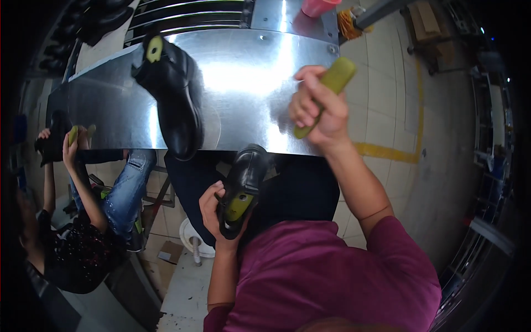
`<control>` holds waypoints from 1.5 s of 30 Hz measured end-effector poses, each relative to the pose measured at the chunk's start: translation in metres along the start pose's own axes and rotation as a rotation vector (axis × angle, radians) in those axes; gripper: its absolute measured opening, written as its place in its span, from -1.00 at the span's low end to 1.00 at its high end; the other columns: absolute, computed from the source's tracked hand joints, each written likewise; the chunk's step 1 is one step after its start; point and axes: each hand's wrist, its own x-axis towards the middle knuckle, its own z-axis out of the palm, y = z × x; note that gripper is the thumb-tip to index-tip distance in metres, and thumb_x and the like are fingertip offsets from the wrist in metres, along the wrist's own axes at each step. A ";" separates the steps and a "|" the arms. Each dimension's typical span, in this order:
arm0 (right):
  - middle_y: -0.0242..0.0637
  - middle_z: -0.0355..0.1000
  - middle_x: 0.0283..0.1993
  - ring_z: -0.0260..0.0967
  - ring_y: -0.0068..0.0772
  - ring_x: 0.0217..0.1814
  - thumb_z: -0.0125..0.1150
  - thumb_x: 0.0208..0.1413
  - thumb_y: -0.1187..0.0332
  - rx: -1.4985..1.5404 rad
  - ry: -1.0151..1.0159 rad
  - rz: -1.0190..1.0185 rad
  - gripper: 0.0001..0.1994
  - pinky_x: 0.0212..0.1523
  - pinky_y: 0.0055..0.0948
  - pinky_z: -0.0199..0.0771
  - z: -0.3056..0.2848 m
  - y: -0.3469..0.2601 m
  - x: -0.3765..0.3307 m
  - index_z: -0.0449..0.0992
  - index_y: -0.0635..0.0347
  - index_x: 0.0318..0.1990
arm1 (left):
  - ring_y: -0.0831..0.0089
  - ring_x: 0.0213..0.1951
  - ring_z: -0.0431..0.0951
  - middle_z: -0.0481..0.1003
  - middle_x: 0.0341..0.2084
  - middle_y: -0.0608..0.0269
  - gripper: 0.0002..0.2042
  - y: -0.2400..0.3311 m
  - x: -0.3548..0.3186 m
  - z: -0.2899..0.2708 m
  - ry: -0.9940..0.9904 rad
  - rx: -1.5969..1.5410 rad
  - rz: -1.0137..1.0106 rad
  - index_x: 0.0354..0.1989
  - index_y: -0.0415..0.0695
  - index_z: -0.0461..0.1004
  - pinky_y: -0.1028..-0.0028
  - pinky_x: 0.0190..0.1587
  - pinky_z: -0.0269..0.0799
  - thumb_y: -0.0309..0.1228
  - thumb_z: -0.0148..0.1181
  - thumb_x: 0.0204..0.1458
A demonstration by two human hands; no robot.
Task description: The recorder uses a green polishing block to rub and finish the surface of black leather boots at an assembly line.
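My left hand is wrapped round the open upper part of a black leather shoe, tilted over my lap with its toe toward the table edge. Inside its opening shows an olive-green insole with a small dark hole. Raised over the table's right end, my right hand grips a long olive-green pad with rounded ends, slightly blurred. What the pad is made of I cannot tell. A second black shoe lies on the metal table, toe toward me, a green insole in its opening.
The shiny metal table has a slatted rack behind it. A pink cup stands at the far right. To my left, a co-worker's hand holds a similar green piece beside a black shoe. More black shoes sit far left.
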 end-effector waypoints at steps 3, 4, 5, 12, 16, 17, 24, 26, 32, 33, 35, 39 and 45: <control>-0.47 0.11 -0.71 0.06 -0.61 -0.77 0.21 0.29 0.28 0.177 0.002 0.096 -0.79 -0.69 -0.52 0.13 0.002 0.034 -0.006 0.45 0.27 -0.20 | 0.03 0.14 0.53 0.47 0.13 -0.08 -0.17 -0.005 -0.005 -0.002 -0.145 0.033 0.037 0.24 -0.16 0.27 0.21 0.21 0.46 -0.33 0.68 -0.21; -0.47 0.07 -0.73 0.03 -0.58 -0.78 0.11 0.34 0.27 0.140 0.020 0.119 -0.80 -0.72 -0.49 0.09 0.008 0.039 -0.007 0.42 0.24 -0.22 | -0.02 0.17 0.52 0.45 0.17 -0.14 -0.16 -0.006 -0.004 -0.006 -0.238 0.085 0.077 0.26 -0.16 0.25 0.18 0.23 0.46 -0.31 0.67 -0.20; -0.46 0.08 -0.73 0.03 -0.58 -0.79 0.12 0.34 0.27 0.138 0.036 0.138 -0.80 -0.72 -0.49 0.09 0.010 0.045 -0.007 0.42 0.22 -0.25 | -0.11 0.20 0.51 0.42 0.22 -0.24 -0.19 -0.012 -0.005 -0.009 -0.302 0.142 0.086 0.25 -0.18 0.26 0.11 0.22 0.49 -0.28 0.64 -0.15; -0.45 0.09 -0.75 0.02 -0.56 -0.80 0.11 0.35 0.26 0.334 0.039 0.226 -0.77 -0.72 -0.48 0.08 0.007 0.072 0.006 0.43 0.17 -0.35 | -0.17 0.05 0.61 0.50 0.10 -0.29 -0.65 -0.027 -0.009 0.000 -0.247 0.132 0.267 0.14 -0.17 0.37 0.06 0.06 0.60 -0.51 0.20 0.17; -0.46 0.09 -0.75 0.00 -0.56 -0.80 0.06 0.38 0.23 0.381 0.019 0.268 -0.74 -0.72 -0.47 0.08 0.001 0.082 0.010 0.44 0.17 -0.33 | -0.19 0.03 0.61 0.52 0.06 -0.30 -0.68 -0.029 -0.006 -0.001 -0.242 0.078 0.213 0.10 -0.15 0.38 0.04 0.04 0.61 -0.50 0.21 0.17; -0.46 0.07 -0.75 -0.01 -0.56 -0.80 0.03 0.40 0.22 0.420 0.017 0.263 -0.73 -0.71 -0.46 0.08 0.000 0.083 0.011 0.44 0.17 -0.33 | -0.19 0.03 0.61 0.52 0.06 -0.30 -0.68 -0.031 -0.005 -0.002 -0.239 0.082 0.204 0.10 -0.15 0.38 0.04 0.04 0.61 -0.50 0.21 0.17; -0.47 0.08 -0.71 -0.03 -0.57 -0.78 -0.02 0.42 0.24 0.423 -0.027 0.227 -0.75 -0.68 -0.45 0.07 0.007 0.089 0.006 0.42 0.17 -0.29 | -0.19 -0.04 0.65 0.55 0.01 -0.32 -0.72 -0.041 0.002 -0.003 -0.219 0.017 0.193 0.05 -0.21 0.40 0.07 -0.01 0.64 -0.49 0.21 0.18; -0.47 0.09 -0.70 -0.03 -0.58 -0.78 0.01 0.40 0.28 0.358 -0.047 0.142 -0.78 -0.67 -0.46 0.07 0.014 0.088 -0.002 0.42 0.18 -0.29 | -0.19 -0.05 0.66 0.55 0.00 -0.33 -0.72 -0.039 -0.001 -0.004 -0.217 -0.012 0.176 0.05 -0.22 0.40 0.07 -0.01 0.64 -0.48 0.22 0.19; -0.47 0.12 -0.68 0.00 -0.62 -0.76 0.15 0.32 0.35 0.125 -0.024 0.120 -0.84 -0.67 -0.52 0.10 0.031 0.088 0.003 0.41 0.19 -0.32 | -0.20 0.22 0.49 0.39 0.22 -0.39 -0.17 -0.046 -0.017 -0.005 -0.282 -0.004 0.084 0.37 -0.14 0.17 0.05 0.26 0.44 -0.33 0.55 -0.06; -0.47 0.11 -0.69 0.01 -0.62 -0.77 0.15 0.32 0.33 0.206 0.007 0.238 -0.81 -0.68 -0.52 0.09 0.028 0.086 0.009 0.41 0.18 -0.34 | -0.12 0.28 0.44 0.36 0.28 -0.32 -0.15 -0.049 -0.022 -0.011 -0.326 -0.022 0.021 0.40 -0.17 0.14 0.07 0.32 0.36 -0.31 0.53 -0.04; -0.50 0.08 -0.72 0.01 -0.62 -0.78 0.13 0.35 0.27 0.326 0.027 0.326 -0.75 -0.70 -0.52 0.08 0.016 0.083 0.011 0.40 0.16 -0.40 | -0.09 0.28 0.44 0.36 0.28 -0.28 -0.15 -0.036 -0.013 -0.009 -0.342 0.007 -0.003 0.40 -0.17 0.15 0.09 0.33 0.35 -0.30 0.53 -0.04; -0.50 0.09 -0.72 0.00 -0.65 -0.79 0.12 0.36 0.22 0.404 0.072 0.273 -0.72 -0.72 -0.53 0.04 0.001 0.078 -0.004 0.40 0.16 -0.39 | -0.06 0.20 0.52 0.43 0.23 -0.21 -0.21 -0.023 -0.001 -0.007 -0.327 0.104 0.005 0.34 -0.16 0.24 0.17 0.26 0.43 -0.24 0.54 -0.04; -0.50 0.12 -0.72 0.03 -0.64 -0.79 0.21 0.31 0.26 0.240 0.114 0.186 -0.75 -0.72 -0.52 0.08 0.016 0.075 -0.010 0.39 0.18 -0.37 | -0.06 0.14 0.57 0.49 0.16 -0.21 -0.21 -0.013 0.001 -0.008 -0.345 0.243 0.022 0.32 -0.23 0.27 0.18 0.21 0.48 -0.29 0.56 -0.09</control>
